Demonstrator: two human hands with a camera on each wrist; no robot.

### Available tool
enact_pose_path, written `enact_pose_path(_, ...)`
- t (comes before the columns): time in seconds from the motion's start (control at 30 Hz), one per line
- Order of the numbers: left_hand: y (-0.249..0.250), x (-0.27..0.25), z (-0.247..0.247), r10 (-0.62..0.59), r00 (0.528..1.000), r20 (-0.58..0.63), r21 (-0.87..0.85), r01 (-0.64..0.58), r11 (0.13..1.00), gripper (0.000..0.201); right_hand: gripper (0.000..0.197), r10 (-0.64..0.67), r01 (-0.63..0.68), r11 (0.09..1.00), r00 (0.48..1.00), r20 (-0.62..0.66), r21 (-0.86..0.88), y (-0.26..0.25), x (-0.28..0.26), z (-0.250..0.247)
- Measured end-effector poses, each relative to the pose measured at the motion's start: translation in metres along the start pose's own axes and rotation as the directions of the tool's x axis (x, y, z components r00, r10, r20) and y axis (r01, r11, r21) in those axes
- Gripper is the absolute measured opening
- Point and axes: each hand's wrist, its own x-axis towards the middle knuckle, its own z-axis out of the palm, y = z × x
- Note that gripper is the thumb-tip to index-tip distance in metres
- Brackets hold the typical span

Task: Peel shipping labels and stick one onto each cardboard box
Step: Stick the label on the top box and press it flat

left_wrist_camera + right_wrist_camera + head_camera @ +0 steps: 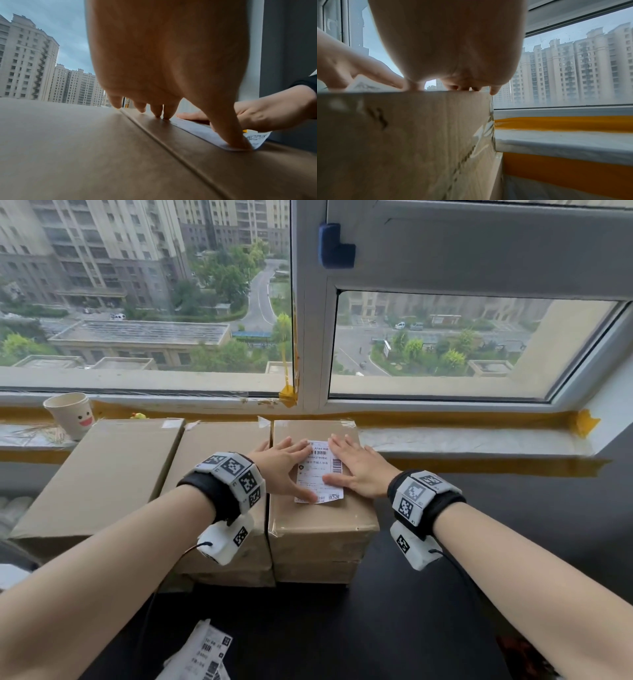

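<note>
Left of us two boxes (102,474) lie bare. Our left hand (281,465) and right hand (356,470) press flat, fingers straight, on the label (320,474) atop the right box (318,518). Its near right corner looks lifted; if we stop smoothing too soon, it may curl or crease.

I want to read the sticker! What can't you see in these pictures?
- Label text: head view, too small, and both hands cover its sides.
- Label's far part: left wrist view, hidden behind the left hand.
- Box top: right wrist view, edge-on, so the label barely shows.
- Spare labels: head view, cut off by the bottom edge.
</note>
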Motion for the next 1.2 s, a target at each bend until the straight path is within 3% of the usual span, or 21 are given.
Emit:
enact_pose_path(0.23, 0.003, -0.008, 0.005, -0.043, 0.999, 0.003, 0.031, 0.043, 0.999, 0.106, 0.089, 0.015, -0.015, 1.000, 0.999, 0.033, -0.024, -0.001, -0.021, 0.006)
enact_pose_path(0.53, 0.015, -0.032, 0.027, -0.034, 0.999, -0.027, 0.063, 0.036, 0.997, 0.070, 0.068, -0.028, 0.033, 0.996, 0.998, 0.055, -0.078, -0.027, -0.061, 0.023)
enact_pose_path(0.7, 0.017, -0.044, 0.040, -0.022, 0.997, -0.075, 0.072, 0.028, 0.997, 0.061, 0.066, -0.042, 0.049, 0.991, 0.998, 0.055, -0.124, -0.046, -0.080, 0.039)
enact_pose_path(0.8, 0.016, -0.048, 0.045, -0.037, 0.996, -0.087, 0.056, 0.042, 0.998, 0.060, 0.065, 0.024, -0.024, 0.998, 1.000, 0.000, -0.057, -0.037, -0.088, 0.041)
enact_pose_path(0.87, 0.016, -0.051, 0.049, -0.030, 0.995, -0.098, 0.037, 0.034, 0.999, 0.058, 0.065, 0.091, -0.086, 0.993, 0.993, -0.068, 0.081, -0.029, -0.089, 0.042)
enact_pose_path(0.93, 0.017, -0.055, 0.051, -0.015, 0.994, -0.108, 0.016, 0.017, 1.000, 0.057, 0.068, 0.178, -0.127, 0.940, 0.974, -0.138, 0.315, -0.026, -0.084, 0.046)
enact_pose_path(1.07, 0.023, -0.061, 0.052, -0.095, 0.986, -0.140, -0.102, 0.081, 0.991, 0.059, 0.085, 0.372, -0.185, 0.646, 0.923, -0.094, 0.740, -0.023, -0.073, 0.055)
enact_pose_path(1.2, 0.033, -0.062, 0.051, -0.256, 0.950, -0.181, -0.266, 0.204, 0.942, 0.059, 0.059, 0.405, -0.157, 0.414, 0.914, -0.027, 0.897, -0.020, -0.072, 0.065)
